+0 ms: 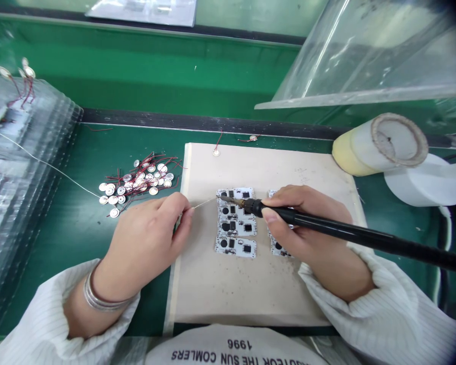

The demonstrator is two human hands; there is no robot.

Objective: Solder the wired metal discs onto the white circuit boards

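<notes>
Pinched in my left hand (152,233) is a thin solder wire (204,203), its free end reaching toward the top board. My right hand (307,218) grips a black soldering iron (327,225). The iron's tip meets the wire end, or comes very near it, at the upper left of a white circuit board (236,193). Several such boards lie in a column on a beige sheet (213,294). A second column of boards (277,247) is partly hidden under my right hand.
Small round discs with red wires (140,180) are heaped left of the sheet. Clear plastic trays (30,152) are stacked at far left. A yellowish-white cylinder (380,144) lies tilted at the right, by a white round object (425,182). A clear panel (365,56) overhangs the upper right.
</notes>
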